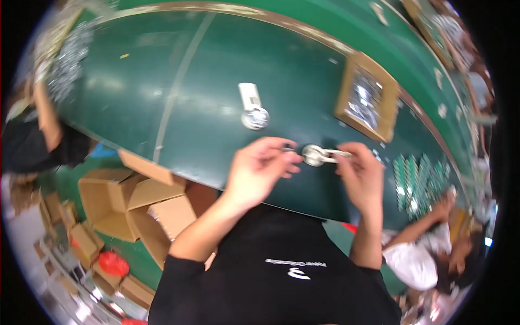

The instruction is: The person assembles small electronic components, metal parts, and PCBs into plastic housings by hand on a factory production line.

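My right hand (364,177) pinches the narrow end of a small white part with a round head (313,155), held level just above the table's near side. Close to that round head, the fingers of my left hand (253,172) are closed on a small dark piece (288,147), too blurred to name. Farther off, slightly left of my hands, a white handle-shaped device with a round shiny head (252,106) lies on the green table (211,124).
An open cardboard box (342,97) with clear-wrapped parts stands at the back right. Rows of green-and-silver pieces (414,184) lie right, by a co-worker's hand (445,205). Silvery packets (67,59) sit far left near another person. Open cartons (108,203) stand below the table's left edge.
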The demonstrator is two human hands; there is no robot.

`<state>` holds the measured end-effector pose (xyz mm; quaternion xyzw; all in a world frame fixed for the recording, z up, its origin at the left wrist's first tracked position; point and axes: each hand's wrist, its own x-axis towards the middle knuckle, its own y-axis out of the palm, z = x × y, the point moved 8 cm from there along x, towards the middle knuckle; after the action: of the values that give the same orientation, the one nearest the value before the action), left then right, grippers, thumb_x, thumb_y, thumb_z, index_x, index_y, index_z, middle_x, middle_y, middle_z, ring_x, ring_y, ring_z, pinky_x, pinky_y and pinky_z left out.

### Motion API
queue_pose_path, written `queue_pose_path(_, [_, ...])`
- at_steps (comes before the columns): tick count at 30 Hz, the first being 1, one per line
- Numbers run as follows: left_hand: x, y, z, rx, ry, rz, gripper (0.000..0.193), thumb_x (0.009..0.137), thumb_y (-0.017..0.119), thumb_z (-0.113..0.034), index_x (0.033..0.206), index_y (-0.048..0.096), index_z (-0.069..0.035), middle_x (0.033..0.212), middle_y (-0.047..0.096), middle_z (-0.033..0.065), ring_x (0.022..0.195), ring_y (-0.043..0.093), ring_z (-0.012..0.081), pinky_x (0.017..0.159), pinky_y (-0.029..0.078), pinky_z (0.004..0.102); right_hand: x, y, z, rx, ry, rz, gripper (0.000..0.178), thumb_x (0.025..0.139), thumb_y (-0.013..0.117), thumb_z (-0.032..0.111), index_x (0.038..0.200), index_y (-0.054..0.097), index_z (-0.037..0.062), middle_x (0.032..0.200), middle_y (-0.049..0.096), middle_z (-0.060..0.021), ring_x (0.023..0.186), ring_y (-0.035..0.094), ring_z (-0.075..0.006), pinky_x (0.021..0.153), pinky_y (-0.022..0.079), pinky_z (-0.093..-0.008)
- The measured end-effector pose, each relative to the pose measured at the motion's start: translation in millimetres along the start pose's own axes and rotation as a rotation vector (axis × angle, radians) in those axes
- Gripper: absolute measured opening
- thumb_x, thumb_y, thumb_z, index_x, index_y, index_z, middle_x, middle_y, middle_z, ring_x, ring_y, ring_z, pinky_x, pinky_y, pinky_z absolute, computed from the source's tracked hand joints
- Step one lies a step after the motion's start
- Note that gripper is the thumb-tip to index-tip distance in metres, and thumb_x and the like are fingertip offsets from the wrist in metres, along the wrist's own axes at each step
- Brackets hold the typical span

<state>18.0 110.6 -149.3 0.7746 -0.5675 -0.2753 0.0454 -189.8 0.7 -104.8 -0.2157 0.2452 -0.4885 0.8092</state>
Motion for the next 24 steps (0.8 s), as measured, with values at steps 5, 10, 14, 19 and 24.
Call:
queue_pose_path(5, [3, -7, -5, 0.025, -0.051, -0.021, 0.023, 0.104, 0.067, -0.005, 0.124, 0.066, 0.005, 0.108, 0.078, 0.0157, 0.090, 0.076, 0.0179, 0.078, 0.060, 0.0282, -29, 17, 7, -0.181, 0.063, 0.154, 0.025, 0.093, 0.081, 0.019, 0.107, 0.069, 0.0019, 0.068, 0.068, -0.0128, 0.057, 0.067, -0.0286, 0.055, 0.050, -0.0365])
queue_pose_path(10, [3, -10, -9, 0.066, -0.042, -0.036, 0.025, 0.104, 0.067, -0.006, 0.126, 0.066, 0.005, 0.109, 0.078, 0.0173, 0.088, 0.076, 0.0185, 0.077, 0.059, 0.0289, -39, 15, 9, -0.125, -0.009, 0.176, 0.034, 0.090, 0.081, 0.007, 0.121, 0.069, 0.0002, 0.074, 0.067, -0.0041, 0.055, 0.053, -0.0091, 0.054, 0.045, -0.0261])
queue_pose_path(14, [0, -8, -5, 0.081, -0.066, -0.024, 0.026, 0.103, 0.068, -0.005, 0.127, 0.066, 0.005, 0.111, 0.078, 0.0169, 0.091, 0.077, 0.0190, 0.079, 0.060, 0.0291, -22, 19, 25, -0.082, -0.083, 0.097, 0.058, 0.085, 0.086, 0.015, 0.138, 0.065, 0.0077, 0.110, 0.068, -0.0095, 0.065, 0.061, -0.0171, 0.063, 0.053, -0.0327])
queue_pose_path(19, [1, -2, 0, 0.000, -0.135, 0.033, 0.031, 0.108, 0.064, -0.015, 0.130, 0.066, 0.006, 0.114, 0.077, 0.0172, 0.095, 0.077, 0.0206, 0.083, 0.062, 0.0316, -14, 43, 21, -0.138, -0.187, 0.187, 0.051, 0.084, 0.087, 0.012, 0.131, 0.068, 0.0073, 0.121, 0.064, -0.0106, 0.075, 0.064, -0.0201, 0.071, 0.056, -0.0337])
queue_pose_path(24, [5, 4, 1, -0.012, -0.113, 0.075, 0.040, 0.113, 0.056, -0.028, 0.130, 0.067, 0.007, 0.113, 0.076, 0.0175, 0.096, 0.076, 0.0214, 0.084, 0.062, 0.0321, -9, 22, 13, 0.340, -0.042, 0.064, 0.045, 0.084, 0.083, -0.006, 0.125, 0.064, 0.0008, 0.114, 0.070, -0.0075, 0.083, 0.068, -0.0093, 0.069, 0.056, -0.0238])
